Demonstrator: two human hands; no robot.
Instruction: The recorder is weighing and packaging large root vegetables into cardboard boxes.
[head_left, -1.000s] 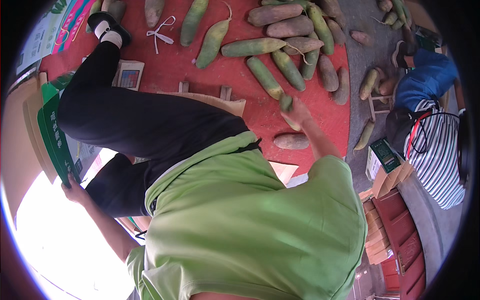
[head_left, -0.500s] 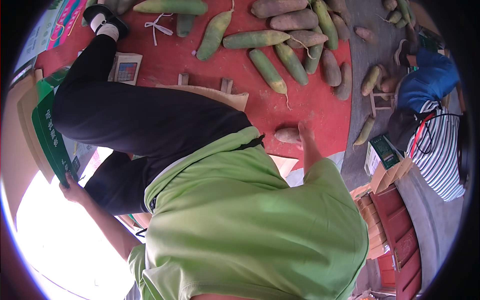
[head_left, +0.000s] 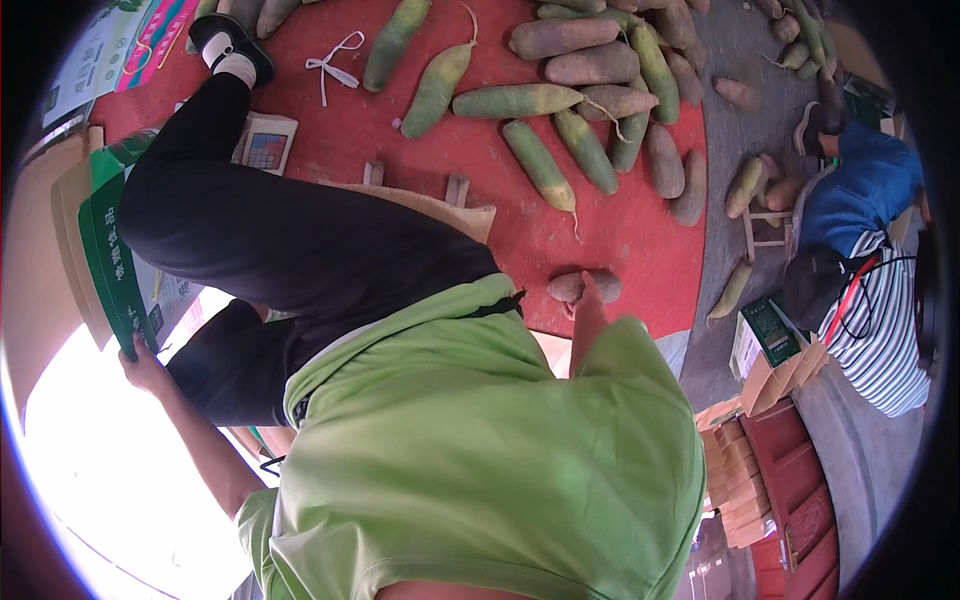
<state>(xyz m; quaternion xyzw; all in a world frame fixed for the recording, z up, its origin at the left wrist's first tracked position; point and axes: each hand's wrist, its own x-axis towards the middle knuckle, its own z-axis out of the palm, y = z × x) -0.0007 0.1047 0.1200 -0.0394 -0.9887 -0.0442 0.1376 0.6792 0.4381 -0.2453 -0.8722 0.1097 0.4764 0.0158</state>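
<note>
My left hand (head_left: 143, 365) is closed on the lower edge of a green cardboard box (head_left: 112, 255) with pale lettering, beside my bent leg. My right hand (head_left: 590, 292) lies across a short reddish-brown radish (head_left: 566, 287), fingers wrapped over its middle; both ends of the radish show. That radish rests on the red ground sheet, apart from the pile. Nearest to it lies a long green radish (head_left: 540, 165) with a thin root tail. Several more green and brownish radishes (head_left: 592, 64) are heaped beyond.
A small scale with a keypad (head_left: 268, 143) stands by my shin, and a white tied strip (head_left: 333, 68) lies beyond it. Wooden stool legs (head_left: 456, 190) poke out from under cardboard. At right, a person in a striped top (head_left: 875, 320) sits beside boxes (head_left: 770, 330).
My right hand has shifted left, from the radish's end to over its middle. A green radish lying crosswise near my foot no longer shows. My left hand keeps its hold on the box.
</note>
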